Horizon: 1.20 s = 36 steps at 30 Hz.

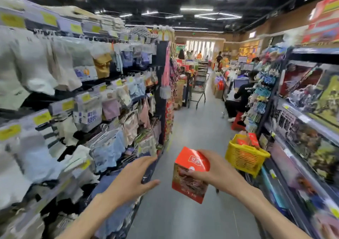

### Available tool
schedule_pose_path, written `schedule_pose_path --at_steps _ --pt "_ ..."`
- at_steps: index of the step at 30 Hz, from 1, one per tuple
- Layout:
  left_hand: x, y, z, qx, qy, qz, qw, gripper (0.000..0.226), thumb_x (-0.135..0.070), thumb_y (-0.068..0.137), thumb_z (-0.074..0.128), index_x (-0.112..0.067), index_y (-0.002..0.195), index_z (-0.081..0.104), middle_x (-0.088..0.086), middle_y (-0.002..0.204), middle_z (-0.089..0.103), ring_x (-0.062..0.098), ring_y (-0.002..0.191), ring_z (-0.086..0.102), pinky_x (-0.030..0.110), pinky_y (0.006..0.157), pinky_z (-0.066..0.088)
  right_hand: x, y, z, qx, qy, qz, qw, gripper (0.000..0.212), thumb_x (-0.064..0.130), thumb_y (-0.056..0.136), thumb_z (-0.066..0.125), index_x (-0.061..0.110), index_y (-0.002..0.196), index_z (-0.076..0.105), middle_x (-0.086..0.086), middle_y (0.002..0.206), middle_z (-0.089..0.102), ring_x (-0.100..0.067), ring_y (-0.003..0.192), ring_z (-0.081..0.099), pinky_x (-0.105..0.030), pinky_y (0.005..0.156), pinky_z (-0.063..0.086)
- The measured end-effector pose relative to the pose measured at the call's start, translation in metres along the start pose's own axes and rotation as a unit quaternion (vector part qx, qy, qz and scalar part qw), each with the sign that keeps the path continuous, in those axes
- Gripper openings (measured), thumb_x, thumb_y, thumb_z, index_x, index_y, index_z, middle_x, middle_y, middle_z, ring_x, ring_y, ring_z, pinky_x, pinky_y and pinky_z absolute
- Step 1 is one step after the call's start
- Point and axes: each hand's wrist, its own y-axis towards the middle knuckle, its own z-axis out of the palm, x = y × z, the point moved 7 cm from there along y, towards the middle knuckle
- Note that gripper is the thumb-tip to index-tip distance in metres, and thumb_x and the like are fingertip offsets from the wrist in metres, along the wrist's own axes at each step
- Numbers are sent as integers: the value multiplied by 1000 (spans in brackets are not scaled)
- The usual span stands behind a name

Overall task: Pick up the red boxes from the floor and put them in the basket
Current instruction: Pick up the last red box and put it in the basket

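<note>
I stand in a shop aisle. On my left a rack of packaged socks and underwear (88, 95) runs close alongside; on my right a shelf of toy boxes (308, 110) does the same. Ahead on the right, on the floor against that shelf, sits the yellow basket (244, 158) with red boxes already in it (254, 140). Farther down the aisle a shopping trolley (199, 86) stands in the middle, and a person in black (242, 95) sits on a red stool (237, 121) at the right edge.

My right hand (211, 172) grasps a red box (190, 174), fingers over its top and thumb on its front, held tilted in the air between me and the basket. My left hand (132, 178) is released, fingers spread, reaching forward near the rack and touching nothing.

The grey floor (190, 128) between the box and the basket lies open.
</note>
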Motion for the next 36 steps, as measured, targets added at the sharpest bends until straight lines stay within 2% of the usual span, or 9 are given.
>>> schedule_pose_path --at_steps 3,5,9,13,17,22,24,29,36 --pt "35 85 12 16 1 39 999 82 -74 85 49 -28 151 31 -10 152 39 9 138 35 26 112 28 -30 61 -12 -25 6 29 999 68 81 64 68 35 113 58 20 96 61 5 84 58 -20 68 50" --pt "55 145 23 34 -3 68 997 83 -76 85 46 -26 150 32 -7 153 38 11 139 35 28 113 28 -52 100 -22 -49 4 56 997 70 85 62 66 36 111 59 19 92 63 3 81 59 -23 65 52" --pt "74 265 47 44 -13 132 990 79 -75 86 47 -26 148 36 -7 148 44 10 135 40 32 111 34 -109 173 -46 -99 -7 117 988 67 85 62 66 36 108 59 16 91 64 0 79 59 -32 70 54" --pt "84 372 89 61 -25 170 983 78 -72 87 49 -26 149 34 -7 149 42 10 135 39 21 111 26 -173 239 -69 -135 -39 158 977 76 88 61 62 35 114 57 14 97 63 -3 84 58 -35 77 53" --pt "98 476 146 78 -36 195 977 76 -71 88 49 -28 149 32 -9 149 42 9 134 40 17 109 24 -254 311 -82 -156 -46 191 968 75 91 60 59 35 109 57 14 98 64 -3 86 59 -37 78 53" --pt "113 604 200 88 -46 210 973 77 -72 89 46 -29 150 29 -9 150 39 9 137 37 26 110 32 -344 403 -105 -166 -34 209 963 66 86 63 63 38 107 55 15 94 63 -1 83 59 -35 75 53" --pt "117 653 213 85 -41 215 972 77 -71 89 45 -30 152 27 -11 152 36 8 138 33 29 111 32 -372 440 -118 -166 -33 211 963 68 87 62 61 35 105 54 15 93 61 -2 80 58 -36 73 53" --pt "138 775 251 89 -42 214 972 76 -71 89 45 -33 152 25 -12 153 34 10 138 34 33 111 33 -448 530 -146 -181 -48 230 955 74 89 60 60 37 113 51 18 97 60 -2 84 58 -34 75 53" --pt "148 947 335 86 -57 263 959 75 -71 89 45 -31 150 29 -11 151 39 11 135 38 27 109 33 -561 635 -167 -219 -17 277 935 65 83 61 67 42 110 57 19 94 64 2 80 61 -31 70 55"
